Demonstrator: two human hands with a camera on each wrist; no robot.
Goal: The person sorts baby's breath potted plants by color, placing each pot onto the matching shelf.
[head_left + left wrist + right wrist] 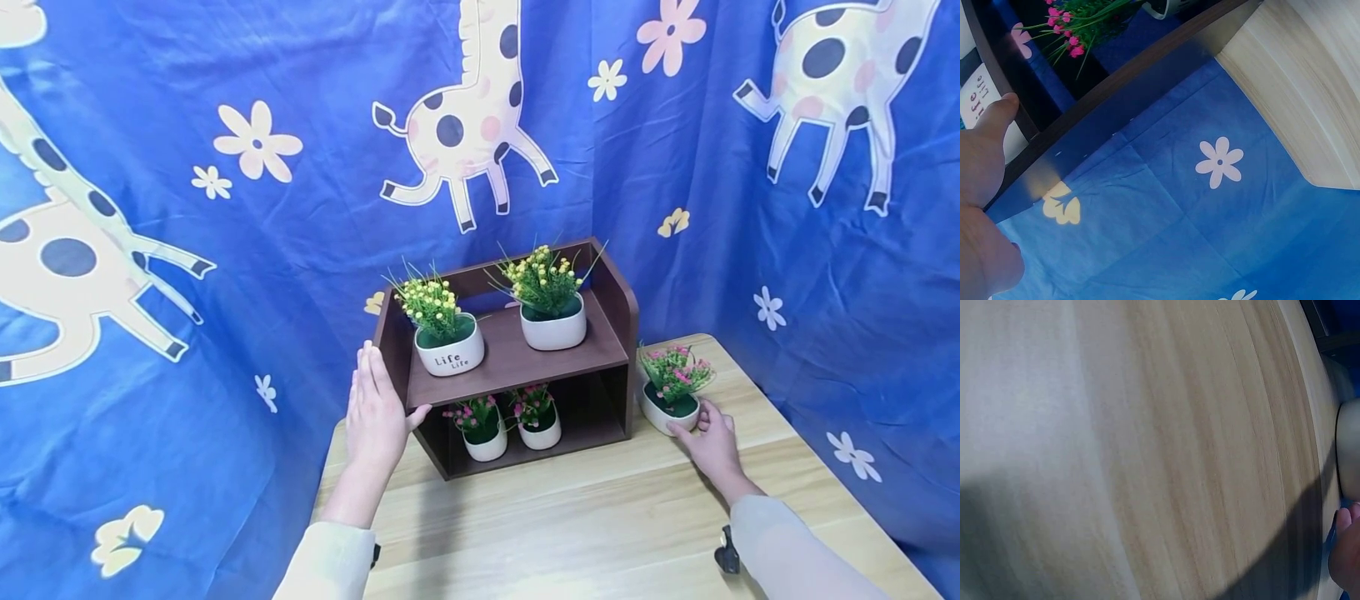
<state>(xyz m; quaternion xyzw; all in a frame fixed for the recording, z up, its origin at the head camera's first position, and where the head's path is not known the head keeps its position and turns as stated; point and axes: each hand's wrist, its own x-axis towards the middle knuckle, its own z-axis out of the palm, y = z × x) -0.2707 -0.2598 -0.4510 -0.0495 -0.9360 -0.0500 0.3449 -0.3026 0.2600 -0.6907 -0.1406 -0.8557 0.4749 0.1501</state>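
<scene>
A dark brown two-level shelf (517, 358) stands at the back of the light wood table (600, 517). My left hand (375, 408) lies flat against its left side panel, fingers straight, thumb on the front edge; the left wrist view shows the thumb (991, 119) on the dark panel (1085, 106). To the shelf's right stands a white pot of pink flowers (672, 390). My right hand (708, 437) holds its near side, fingers curled at its base. In the right wrist view the pot's edge (1349, 450) and a fingertip (1346, 550) show at the frame's edge.
Two white pots of yellow flowers (450, 337) (552, 312) stand on the upper level, and two small pots of pink flowers (483, 429) (537, 417) on the lower. A blue giraffe-print curtain (225, 208) hangs behind and to both sides. Bare tabletop lies in front.
</scene>
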